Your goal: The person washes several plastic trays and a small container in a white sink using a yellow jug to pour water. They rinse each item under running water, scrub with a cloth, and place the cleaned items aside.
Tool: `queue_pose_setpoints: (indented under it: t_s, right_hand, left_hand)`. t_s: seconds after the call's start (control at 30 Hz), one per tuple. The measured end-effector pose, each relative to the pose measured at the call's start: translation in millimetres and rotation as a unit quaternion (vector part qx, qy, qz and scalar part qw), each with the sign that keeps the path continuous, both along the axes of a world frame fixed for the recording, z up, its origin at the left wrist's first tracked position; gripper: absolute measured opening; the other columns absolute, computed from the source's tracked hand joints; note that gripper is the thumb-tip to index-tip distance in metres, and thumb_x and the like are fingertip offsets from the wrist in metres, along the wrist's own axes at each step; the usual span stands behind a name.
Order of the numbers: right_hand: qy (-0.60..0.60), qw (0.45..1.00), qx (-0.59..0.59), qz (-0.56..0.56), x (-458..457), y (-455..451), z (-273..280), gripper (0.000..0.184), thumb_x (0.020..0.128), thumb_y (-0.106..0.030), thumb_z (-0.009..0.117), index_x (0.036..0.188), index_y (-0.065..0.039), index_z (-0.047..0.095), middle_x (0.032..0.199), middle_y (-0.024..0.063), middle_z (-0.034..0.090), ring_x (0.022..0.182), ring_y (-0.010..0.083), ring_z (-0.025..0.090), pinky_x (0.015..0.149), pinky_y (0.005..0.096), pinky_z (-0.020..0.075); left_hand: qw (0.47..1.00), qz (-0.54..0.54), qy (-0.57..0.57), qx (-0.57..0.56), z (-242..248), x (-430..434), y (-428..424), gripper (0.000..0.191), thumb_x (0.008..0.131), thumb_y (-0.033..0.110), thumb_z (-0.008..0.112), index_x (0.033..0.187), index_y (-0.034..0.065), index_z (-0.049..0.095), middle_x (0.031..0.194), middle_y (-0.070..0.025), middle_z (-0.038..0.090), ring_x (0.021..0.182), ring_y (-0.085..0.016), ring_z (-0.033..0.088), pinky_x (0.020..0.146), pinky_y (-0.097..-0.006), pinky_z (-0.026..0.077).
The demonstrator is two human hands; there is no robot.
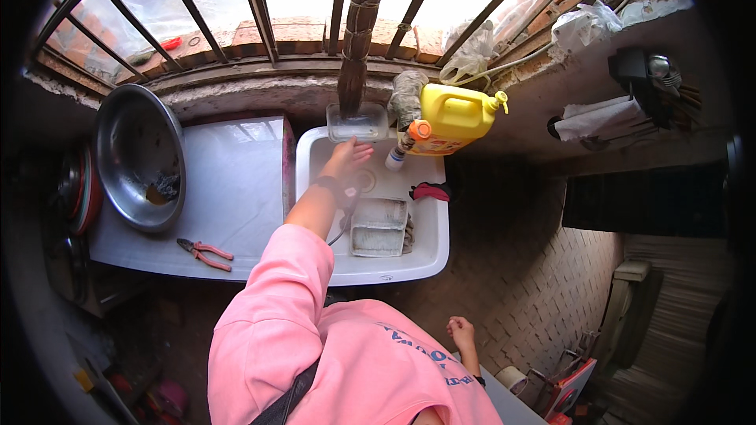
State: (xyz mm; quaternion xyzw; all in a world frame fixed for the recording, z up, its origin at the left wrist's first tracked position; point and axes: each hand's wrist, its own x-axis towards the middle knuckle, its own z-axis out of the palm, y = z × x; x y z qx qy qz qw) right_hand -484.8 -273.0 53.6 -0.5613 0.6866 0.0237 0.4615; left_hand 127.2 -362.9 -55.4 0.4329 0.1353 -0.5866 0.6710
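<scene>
My left hand (352, 156) reaches over the white sink basin (437, 248), fingers extended, with nothing visible in it. Just beyond its fingertips is a clear plastic tray (357, 124) at the sink's back rim. An upright pipe or tap piece (396, 158) with an orange top stands to the right of the hand. Two clear ribbed plastic containers (379, 227) sit in the sink nearer to me, with a brownish cloth partly under them. My right hand (460, 329) is low beside my body, away from the sink, its fingers curled; what they might hold is hidden.
Pliers (207, 254) with pink handles lie on the white counter (236, 189). A large steel basin (139, 156) leans at the left. A yellow jug (458, 115) stands behind the sink, and a red-black cloth (431, 191) drapes its right rim. A dark bundle (357, 41) hangs before the barred window.
</scene>
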Motion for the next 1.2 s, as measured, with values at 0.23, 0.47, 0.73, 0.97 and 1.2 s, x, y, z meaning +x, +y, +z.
queue_pose_setpoints:
  t_s: [0.23, 0.47, 0.73, 0.97, 1.2]
  right_hand:
    - [-0.023, 0.998, -0.035, 0.039, 11, -9, -2, 0.016, 0.09, -0.012, 0.06, 0.098, 0.0, 0.067, 0.074, 0.0044, 0.067, 0.064, 0.0107, 0.061, 0.058, 0.0248, 0.05]
    - [-0.078, 0.945, -0.107, 0.3, 114, -54, 2, 0.02, 0.091, -0.019, 0.059, 0.097, -0.002, 0.067, 0.07, 0.0052, 0.066, 0.063, 0.0121, 0.062, 0.058, 0.0285, 0.049]
    - [-0.293, 0.902, -0.047, 0.312, 305, -85, 10, 0.038, 0.094, -0.034, 0.058, 0.105, 0.002, 0.064, 0.092, 0.0146, 0.069, 0.084, 0.022, 0.065, 0.074, 0.0335, 0.0484]
    - [-0.377, 0.901, 0.115, 0.18, 362, -64, 23, 0.032, 0.098, -0.034, 0.051, 0.117, -0.01, 0.061, 0.104, 0.0031, 0.065, 0.089, 0.0103, 0.058, 0.078, 0.0277, 0.0462]
    - [-0.417, 0.894, 0.16, 0.041, 356, -62, 40, 0.029, 0.099, -0.034, 0.048, 0.115, -0.014, 0.061, 0.105, 0.0028, 0.067, 0.09, 0.0104, 0.06, 0.074, 0.0265, 0.0444]
  left_hand:
    - [0.999, 0.014, -0.018, 0.038, 12, -4, 11, 0.042, 0.103, 0.027, 0.03, 0.12, -0.007, 0.049, 0.12, -0.0218, 0.061, 0.103, -0.03, 0.065, 0.085, -0.037, 0.056]
    - [0.984, 0.001, -0.14, 0.109, 60, -59, 111, 0.041, 0.097, 0.025, 0.036, 0.108, -0.0073, 0.058, 0.106, -0.0185, 0.068, 0.09, -0.023, 0.069, 0.076, -0.0307, 0.055]
    - [0.964, -0.005, -0.236, 0.122, 143, -130, 200, 0.042, 0.098, 0.03, 0.042, 0.107, -0.0065, 0.061, 0.104, -0.0189, 0.069, 0.086, -0.021, 0.069, 0.075, -0.0296, 0.054]
    - [0.921, -0.019, -0.372, 0.11, 179, -183, 210, 0.043, 0.098, 0.03, 0.048, 0.107, -0.0096, 0.063, 0.099, -0.0171, 0.071, 0.08, -0.02, 0.07, 0.071, -0.0274, 0.054]
    - [0.693, -0.102, -0.68, 0.216, 210, -209, 197, 0.04, 0.094, 0.033, 0.058, 0.084, -0.003, 0.071, 0.071, -0.0156, 0.07, 0.065, -0.024, 0.07, 0.062, -0.0323, 0.052]
